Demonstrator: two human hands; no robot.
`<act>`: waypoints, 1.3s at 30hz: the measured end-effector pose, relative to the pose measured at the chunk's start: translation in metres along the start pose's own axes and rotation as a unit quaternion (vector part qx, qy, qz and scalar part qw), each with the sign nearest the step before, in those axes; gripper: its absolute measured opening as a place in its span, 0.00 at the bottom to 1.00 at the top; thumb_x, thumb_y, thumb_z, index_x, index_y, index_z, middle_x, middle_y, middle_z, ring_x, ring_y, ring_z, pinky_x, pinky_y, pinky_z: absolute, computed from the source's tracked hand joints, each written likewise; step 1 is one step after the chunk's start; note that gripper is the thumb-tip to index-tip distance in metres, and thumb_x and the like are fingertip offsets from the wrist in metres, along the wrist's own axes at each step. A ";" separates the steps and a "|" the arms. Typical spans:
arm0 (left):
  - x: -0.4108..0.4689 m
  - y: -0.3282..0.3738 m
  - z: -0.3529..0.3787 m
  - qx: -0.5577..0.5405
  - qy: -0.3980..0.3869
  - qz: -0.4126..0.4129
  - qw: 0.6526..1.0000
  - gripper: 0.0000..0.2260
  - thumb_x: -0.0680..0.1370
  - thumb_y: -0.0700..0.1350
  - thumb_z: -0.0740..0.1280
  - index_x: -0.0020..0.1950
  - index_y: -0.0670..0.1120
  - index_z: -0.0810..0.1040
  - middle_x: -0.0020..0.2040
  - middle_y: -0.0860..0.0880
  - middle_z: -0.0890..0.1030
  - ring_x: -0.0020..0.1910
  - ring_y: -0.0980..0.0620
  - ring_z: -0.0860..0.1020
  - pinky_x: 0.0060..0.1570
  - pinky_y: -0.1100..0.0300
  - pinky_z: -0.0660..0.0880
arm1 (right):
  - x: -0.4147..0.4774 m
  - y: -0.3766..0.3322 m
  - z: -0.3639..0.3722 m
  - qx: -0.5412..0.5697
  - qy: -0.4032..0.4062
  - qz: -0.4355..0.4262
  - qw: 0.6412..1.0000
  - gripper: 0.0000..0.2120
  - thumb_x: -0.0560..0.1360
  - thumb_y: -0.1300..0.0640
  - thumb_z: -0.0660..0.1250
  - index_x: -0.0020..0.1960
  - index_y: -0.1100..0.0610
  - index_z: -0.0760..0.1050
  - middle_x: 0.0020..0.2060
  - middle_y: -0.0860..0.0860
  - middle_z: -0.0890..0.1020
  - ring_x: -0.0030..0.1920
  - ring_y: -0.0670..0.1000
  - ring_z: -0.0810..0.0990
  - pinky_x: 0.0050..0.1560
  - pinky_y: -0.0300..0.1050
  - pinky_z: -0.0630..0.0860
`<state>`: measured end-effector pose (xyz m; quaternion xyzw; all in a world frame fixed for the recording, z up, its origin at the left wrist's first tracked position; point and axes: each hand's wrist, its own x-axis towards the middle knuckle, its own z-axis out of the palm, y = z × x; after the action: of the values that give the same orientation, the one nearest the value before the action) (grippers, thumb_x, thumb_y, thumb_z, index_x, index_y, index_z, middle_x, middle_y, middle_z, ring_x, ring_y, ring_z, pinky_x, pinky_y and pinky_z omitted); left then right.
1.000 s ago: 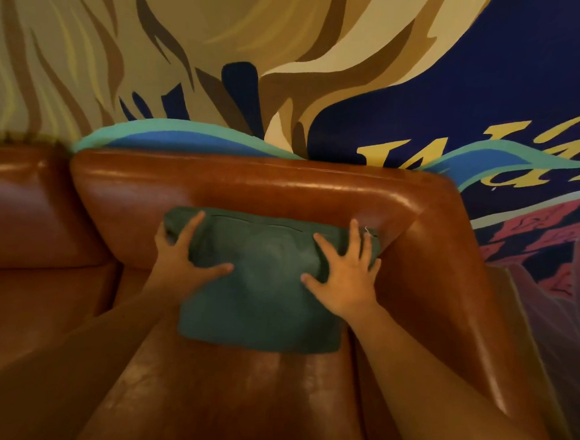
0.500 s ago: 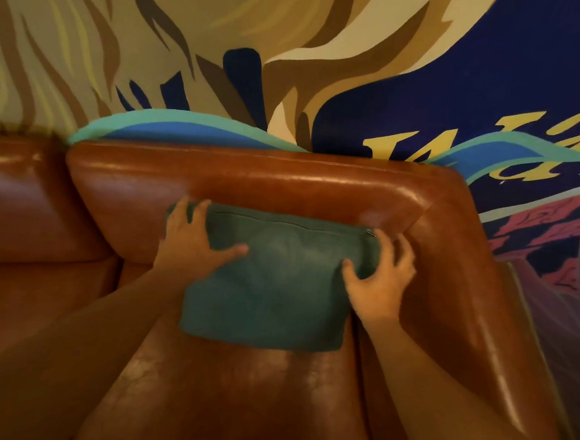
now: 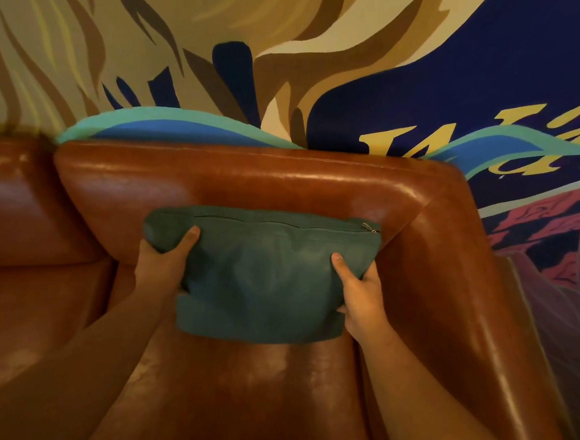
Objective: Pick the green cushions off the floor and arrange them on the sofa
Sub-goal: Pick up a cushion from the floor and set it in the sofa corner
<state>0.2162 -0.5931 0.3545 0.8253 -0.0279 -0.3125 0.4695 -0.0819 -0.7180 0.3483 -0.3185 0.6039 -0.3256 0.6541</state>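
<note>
A green cushion point(image 3: 260, 276) leans against the backrest of the brown leather sofa point(image 3: 250, 182), its zip edge on top with the pull at the right corner. It stands on the seat at the sofa's right end. My left hand point(image 3: 163, 266) grips its left side, thumb on the front and fingers behind. My right hand point(image 3: 359, 290) grips its right side the same way. No other cushion is in view.
The sofa's right armrest point(image 3: 465, 300) rises just right of the cushion. A second seat and back cushion point(image 3: 24, 218) continue to the left. A painted mural wall point(image 3: 326, 67) stands directly behind the sofa.
Both hands went from lying flat on the cushion's front to gripping its two sides. The cushion now sits more upright, and its top edge with the zip is spread wider.
</note>
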 end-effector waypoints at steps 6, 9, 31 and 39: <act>-0.005 -0.004 0.001 -0.025 0.021 0.018 0.999 0.47 0.55 0.77 0.80 0.68 0.56 0.76 0.62 0.53 0.83 0.61 0.44 0.82 0.56 0.37 0.82 | 0.006 0.002 -0.001 0.011 -0.004 -0.018 1.000 0.25 0.77 0.52 0.79 0.71 0.41 0.77 0.58 0.40 0.88 0.60 0.47 0.86 0.66 0.64 0.81; -0.003 0.001 -0.002 -0.031 -0.008 -0.027 0.999 0.45 0.60 0.70 0.83 0.70 0.52 0.74 0.66 0.51 0.81 0.62 0.42 0.81 0.48 0.33 0.83 | 0.007 0.000 0.001 -0.037 -0.010 -0.027 0.999 0.31 0.77 0.49 0.79 0.76 0.39 0.70 0.62 0.41 0.85 0.63 0.47 0.84 0.68 0.64 0.79; -0.110 -0.013 -0.125 0.268 0.024 0.286 0.920 0.39 0.75 0.63 0.76 0.81 0.49 0.67 0.76 0.36 0.68 0.75 0.32 0.67 0.75 0.39 0.63 | -0.172 0.025 0.047 -0.422 0.072 -0.281 0.859 0.37 0.80 0.46 0.74 0.84 0.51 0.63 0.85 0.61 0.54 0.85 0.63 0.55 0.82 0.62 0.59; -0.189 -0.028 -0.239 0.320 -0.021 0.319 0.892 0.42 0.75 0.68 0.72 0.83 0.54 0.62 0.79 0.42 0.65 0.78 0.36 0.63 0.75 0.39 0.65 | -0.306 0.046 0.070 -0.496 0.007 -0.272 0.825 0.39 0.82 0.37 0.68 0.86 0.42 0.53 0.87 0.53 0.48 0.87 0.57 0.45 0.83 0.67 0.53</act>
<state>0.1874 -0.3323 0.5120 0.8710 -0.3979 -0.1375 0.2534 -0.0283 -0.4418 0.4942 -0.7487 0.5776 -0.1492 0.2891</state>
